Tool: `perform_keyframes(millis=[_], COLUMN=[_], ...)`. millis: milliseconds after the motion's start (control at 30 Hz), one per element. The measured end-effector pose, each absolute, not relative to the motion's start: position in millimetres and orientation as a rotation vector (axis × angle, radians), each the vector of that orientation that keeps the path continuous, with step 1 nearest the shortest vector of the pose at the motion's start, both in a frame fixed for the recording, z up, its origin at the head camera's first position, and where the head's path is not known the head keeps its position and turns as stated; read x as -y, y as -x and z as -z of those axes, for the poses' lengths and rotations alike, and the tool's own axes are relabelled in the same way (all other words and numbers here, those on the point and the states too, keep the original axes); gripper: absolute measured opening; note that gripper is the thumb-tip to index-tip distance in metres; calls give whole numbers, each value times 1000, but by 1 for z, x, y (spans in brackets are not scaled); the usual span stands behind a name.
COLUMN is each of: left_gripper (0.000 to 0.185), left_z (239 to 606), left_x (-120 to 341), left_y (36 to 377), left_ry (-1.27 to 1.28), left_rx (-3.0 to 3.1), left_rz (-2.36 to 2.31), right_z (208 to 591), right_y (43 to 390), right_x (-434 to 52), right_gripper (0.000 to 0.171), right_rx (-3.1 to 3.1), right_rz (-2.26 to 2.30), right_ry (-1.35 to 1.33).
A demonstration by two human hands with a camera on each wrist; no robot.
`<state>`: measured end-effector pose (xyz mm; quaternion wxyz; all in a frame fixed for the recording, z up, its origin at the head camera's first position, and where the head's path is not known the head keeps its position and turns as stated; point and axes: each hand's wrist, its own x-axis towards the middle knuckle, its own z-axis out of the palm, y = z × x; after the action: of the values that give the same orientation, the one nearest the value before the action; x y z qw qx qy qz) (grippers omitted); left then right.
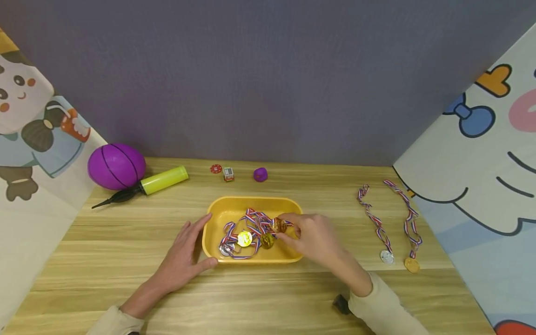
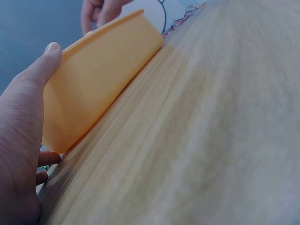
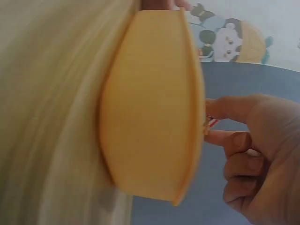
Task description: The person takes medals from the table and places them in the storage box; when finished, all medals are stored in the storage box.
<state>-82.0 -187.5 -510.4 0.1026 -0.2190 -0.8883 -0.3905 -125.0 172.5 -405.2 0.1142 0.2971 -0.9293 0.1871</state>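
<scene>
Two hands at one yellow tray [image 1: 251, 203], in the middle of the table [image 1: 125, 288]. Left hand [image 1: 184, 253] flat against the tray's left side, fingers straight, thumb along the front wall, pressing and not gripping. Right hand [image 1: 318, 237] in from the right, fingertips pinched on a gold medal [image 1: 279, 225] at the top of the pile.

Biggest worry first: could drag or tip the whole tray with one hard pull, with only a flat palm to steady it. Next: could lift the whole pile of medals [image 1: 244, 239] at once, thanks to striped ribbons all looped and tangled together. Smallest: could lose the gold medal from so light a pinch and drop it back into the tangle.

Around all this, a grey back wall [image 1: 268, 70], with a cartoon panel on the left [image 1: 25, 139] and another on the right [image 1: 481, 163]. Below, pale wood with long streaks, smooth, maybe slippery under a plastic tray. At the far left, a purple ball [image 1: 116, 166] just beside a yellow pump [image 1: 161, 181]. Well off to the right, two more medals flat on the wood with ribbons stretched out: a silver medal [image 1: 387, 257] and a second gold medal [image 1: 412, 265]. Near the back wall, three tiny bits in a row: a red chip [image 1: 216, 169], a small box [image 1: 228, 174], a purple lump [image 1: 260, 174].
</scene>
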Motion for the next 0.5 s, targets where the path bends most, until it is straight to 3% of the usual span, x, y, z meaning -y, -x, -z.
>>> perform_keyframes(millis=[500], left_gripper=[108], left_z=[509], left_x=[187], left_y=[82], left_ry=[645], left_rx=[2631], left_rz=[1156], right_z=[424], right_y=[126], right_x=[-166], right_gripper=[24], right_rx=[2832], right_rz=[-258], right_ry=[-941])
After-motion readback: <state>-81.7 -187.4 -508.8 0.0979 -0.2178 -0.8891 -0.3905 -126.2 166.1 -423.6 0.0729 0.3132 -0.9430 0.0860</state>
